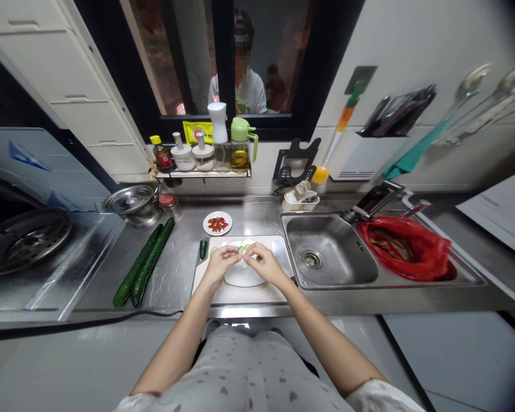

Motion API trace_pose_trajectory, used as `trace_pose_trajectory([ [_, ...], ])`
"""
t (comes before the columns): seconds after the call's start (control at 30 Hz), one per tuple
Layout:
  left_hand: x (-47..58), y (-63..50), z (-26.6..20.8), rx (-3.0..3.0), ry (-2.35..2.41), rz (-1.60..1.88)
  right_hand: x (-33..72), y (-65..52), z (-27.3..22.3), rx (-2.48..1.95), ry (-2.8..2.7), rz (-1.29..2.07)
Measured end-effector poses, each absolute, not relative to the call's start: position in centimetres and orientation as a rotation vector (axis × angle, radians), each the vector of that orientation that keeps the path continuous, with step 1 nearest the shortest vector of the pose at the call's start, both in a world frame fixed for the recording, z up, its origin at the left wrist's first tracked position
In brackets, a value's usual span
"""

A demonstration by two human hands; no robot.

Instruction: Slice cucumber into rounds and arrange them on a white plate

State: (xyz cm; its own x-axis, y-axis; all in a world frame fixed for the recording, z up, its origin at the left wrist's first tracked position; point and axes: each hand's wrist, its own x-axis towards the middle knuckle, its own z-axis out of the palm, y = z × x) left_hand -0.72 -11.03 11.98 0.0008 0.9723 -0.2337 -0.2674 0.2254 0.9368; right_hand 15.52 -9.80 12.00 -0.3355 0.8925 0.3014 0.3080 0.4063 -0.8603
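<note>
Both my left hand (223, 262) and my right hand (262, 262) are closed in a pinch, fingertips close together above a white plate (242, 279). Thin pale-green cucumber slices (242, 250) show between the fingers; how many each hand grips is hidden. The plate lies on a white cutting board (202, 286). More slices lie near the plate's far edge, partly covered by my hands. A short dark-green cucumber piece (203, 249) rests at the board's upper left corner. Behind the board stands a small white dish (217, 224) of chopped red pieces.
Two whole cucumbers (148, 266) lie to the left, near a lidded steel pot (133, 203) and a red-capped jar (169, 204). A sink (335, 252) sits at right, with a red plastic bag (429, 252) beyond it. A seasoning shelf (206, 173) hangs under the window.
</note>
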Motion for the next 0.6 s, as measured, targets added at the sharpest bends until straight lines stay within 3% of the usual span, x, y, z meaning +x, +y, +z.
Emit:
trace_pose_trajectory([
  [0.6, -0.7, -9.8, 5.0, 0.944, 1.244, 0.978, 17.0, -8.4, 4.5, -1.313, -1.847, 1.318],
])
